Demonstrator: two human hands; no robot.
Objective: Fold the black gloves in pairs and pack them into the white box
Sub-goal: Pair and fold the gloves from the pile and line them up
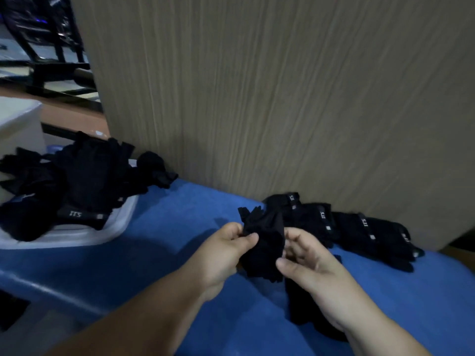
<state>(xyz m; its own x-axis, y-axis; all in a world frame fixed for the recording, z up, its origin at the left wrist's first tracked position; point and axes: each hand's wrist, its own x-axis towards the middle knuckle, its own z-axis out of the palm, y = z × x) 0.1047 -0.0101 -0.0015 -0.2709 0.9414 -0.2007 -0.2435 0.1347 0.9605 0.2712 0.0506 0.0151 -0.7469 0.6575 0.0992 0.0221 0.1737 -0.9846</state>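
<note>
Head view: your left hand (226, 255) pinches the left edge of a crumpled bundle of black fabric gloves (264, 242) between thumb and curled fingers, holding it just above the blue table cover (180, 240). Your right hand (308, 263) sits at the bundle's right edge, fingers half curled and thumb against the cloth; whether it truly grips cannot be told.

The white plastic box (115, 227) stands to the far left, already heaped with a pile of loose black gloves (84, 181). More lie as a row of black gloves with grey cuff bands (359, 227) to the far right, against the wood-grain panel (282, 98).

The likely risk is that the one-sided pinch lets the fold spring open. Gloves hang over the box rim, so another pair could slide off.
</note>
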